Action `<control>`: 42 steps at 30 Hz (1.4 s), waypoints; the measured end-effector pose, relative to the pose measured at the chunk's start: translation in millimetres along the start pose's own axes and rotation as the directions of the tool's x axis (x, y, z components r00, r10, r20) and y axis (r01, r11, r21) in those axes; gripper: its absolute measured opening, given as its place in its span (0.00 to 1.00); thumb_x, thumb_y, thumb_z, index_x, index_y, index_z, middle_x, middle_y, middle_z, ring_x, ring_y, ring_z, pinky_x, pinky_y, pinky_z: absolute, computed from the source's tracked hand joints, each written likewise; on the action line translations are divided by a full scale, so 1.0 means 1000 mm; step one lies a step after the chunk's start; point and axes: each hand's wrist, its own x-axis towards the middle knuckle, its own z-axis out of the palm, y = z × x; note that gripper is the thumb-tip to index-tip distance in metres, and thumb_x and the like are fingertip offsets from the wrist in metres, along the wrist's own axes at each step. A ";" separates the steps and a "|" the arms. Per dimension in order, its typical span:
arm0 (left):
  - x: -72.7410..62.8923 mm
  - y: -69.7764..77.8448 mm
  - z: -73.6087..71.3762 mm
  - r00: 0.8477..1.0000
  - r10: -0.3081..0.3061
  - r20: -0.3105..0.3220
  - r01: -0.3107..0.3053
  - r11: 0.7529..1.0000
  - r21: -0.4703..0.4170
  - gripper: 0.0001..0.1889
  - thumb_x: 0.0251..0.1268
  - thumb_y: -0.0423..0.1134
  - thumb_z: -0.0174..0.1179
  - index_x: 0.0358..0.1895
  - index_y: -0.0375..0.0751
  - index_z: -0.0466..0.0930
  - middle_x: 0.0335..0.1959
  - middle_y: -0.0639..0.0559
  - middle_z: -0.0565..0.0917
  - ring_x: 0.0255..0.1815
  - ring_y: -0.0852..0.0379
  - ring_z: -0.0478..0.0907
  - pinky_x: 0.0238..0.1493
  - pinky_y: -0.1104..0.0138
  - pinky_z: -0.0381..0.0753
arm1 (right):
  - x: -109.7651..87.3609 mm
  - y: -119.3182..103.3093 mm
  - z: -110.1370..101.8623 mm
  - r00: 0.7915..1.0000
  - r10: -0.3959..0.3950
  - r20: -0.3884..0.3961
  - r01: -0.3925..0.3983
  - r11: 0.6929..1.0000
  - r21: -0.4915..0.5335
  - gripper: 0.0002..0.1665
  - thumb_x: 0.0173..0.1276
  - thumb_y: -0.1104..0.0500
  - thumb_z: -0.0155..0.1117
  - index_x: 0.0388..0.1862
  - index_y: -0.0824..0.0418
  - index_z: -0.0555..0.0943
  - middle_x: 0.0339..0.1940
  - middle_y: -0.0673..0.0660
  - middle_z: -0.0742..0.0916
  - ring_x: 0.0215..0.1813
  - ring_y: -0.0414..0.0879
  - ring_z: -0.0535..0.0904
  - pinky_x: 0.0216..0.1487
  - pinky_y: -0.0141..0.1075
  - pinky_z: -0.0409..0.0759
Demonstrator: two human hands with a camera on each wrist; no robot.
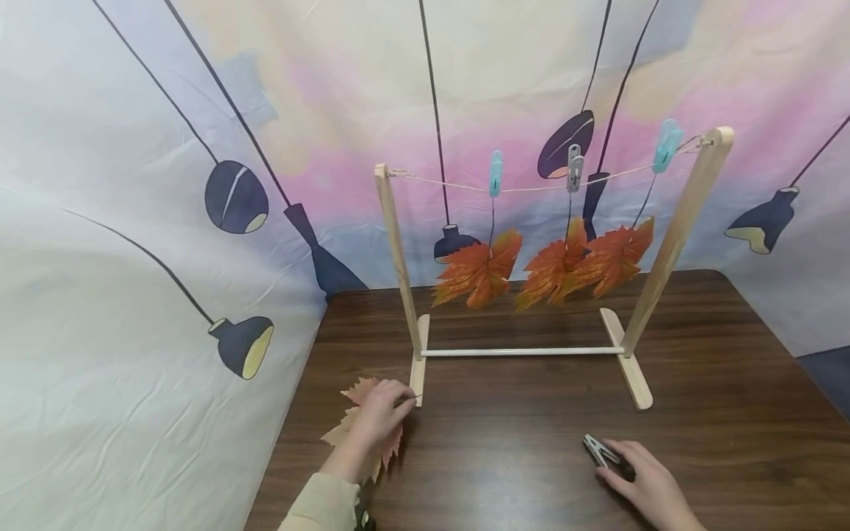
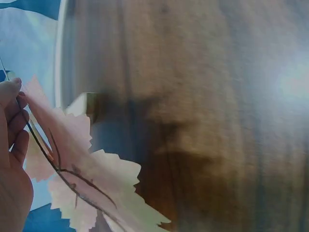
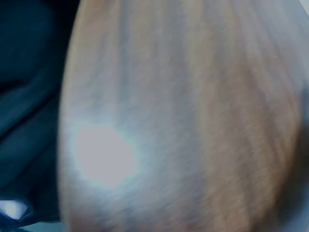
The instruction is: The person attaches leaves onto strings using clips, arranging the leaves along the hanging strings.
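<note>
In the head view my left hand (image 1: pixel 381 413) pinches the thin stem of an artificial maple-like leaf (image 1: pixel 341 428); the hand partly covers the leaf. The left wrist view shows the pale underside of this leaf (image 2: pixel 77 169) and its dark stem running up to the fingertips. Over the table at right, my right hand (image 1: pixel 647 476) holds a grey clothespin (image 1: pixel 600 451) between thumb and fingers. Three orange leaves hang from a string, one under a blue clothespin (image 1: pixel 495 174), one under a grey clothespin (image 1: pixel 575 169), one under another blue clothespin (image 1: pixel 667 146).
A wooden frame with a left post (image 1: pixel 398 262), a right post (image 1: pixel 679 240) and a white crossbar (image 1: pixel 521 352) stands on the brown table (image 1: pixel 491 450). Behind it hangs a cloth backdrop (image 1: pixel 345 96) printed with lamps. Dark fabric (image 3: pixel 29 96) borders the table in the right wrist view.
</note>
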 end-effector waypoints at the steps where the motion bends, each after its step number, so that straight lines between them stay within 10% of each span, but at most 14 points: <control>1: 0.002 0.001 -0.002 1.000 -0.002 -0.014 0.002 1.000 -0.005 0.04 0.53 0.32 0.67 0.29 0.45 0.82 0.29 0.58 0.81 0.35 0.58 0.75 0.39 0.64 0.75 | 0.002 0.000 -0.001 1.000 -0.010 -0.021 0.010 1.000 0.004 0.29 0.38 0.61 0.81 0.44 0.60 0.82 0.38 0.48 0.82 0.34 0.34 0.75 0.33 0.20 0.71; 17: 0.012 0.013 -0.030 0.986 -0.141 -0.087 0.138 0.990 -0.040 0.03 0.55 0.35 0.67 0.31 0.46 0.83 0.32 0.59 0.83 0.38 0.59 0.77 0.41 0.62 0.77 | 0.031 -0.010 -0.015 0.958 -0.164 -0.233 0.183 0.981 0.062 0.25 0.44 0.63 0.76 0.44 0.69 0.80 0.37 0.55 0.82 0.35 0.33 0.76 0.40 0.14 0.70; 27: 0.013 0.010 -0.046 0.978 -0.125 -0.167 0.117 0.991 -0.060 0.05 0.54 0.32 0.68 0.31 0.46 0.83 0.30 0.60 0.83 0.36 0.59 0.77 0.36 0.64 0.78 | 0.044 -0.017 -0.025 0.946 -0.199 -0.257 0.219 0.974 0.049 0.26 0.42 0.64 0.76 0.44 0.68 0.81 0.36 0.56 0.83 0.38 0.33 0.75 0.43 0.14 0.68; 37: 0.020 0.018 -0.068 0.961 -0.140 -0.239 0.111 0.985 -0.131 0.04 0.54 0.31 0.66 0.32 0.43 0.84 0.30 0.57 0.83 0.36 0.59 0.78 0.37 0.60 0.79 | 0.059 -0.022 -0.033 0.944 -0.203 -0.261 0.224 0.973 0.052 0.37 0.66 0.35 0.52 0.46 0.70 0.80 0.37 0.58 0.83 0.42 0.28 0.72 0.47 0.13 0.65; 42: 0.023 0.024 -0.076 0.955 -0.173 -0.240 0.124 0.970 -0.207 0.05 0.54 0.29 0.66 0.34 0.41 0.83 0.32 0.55 0.83 0.36 0.58 0.79 0.37 0.58 0.80 | 0.062 -0.023 -0.035 0.949 -0.202 -0.240 0.223 0.973 0.065 0.29 0.61 0.45 0.65 0.47 0.70 0.79 0.39 0.59 0.84 0.43 0.26 0.72 0.49 0.12 0.64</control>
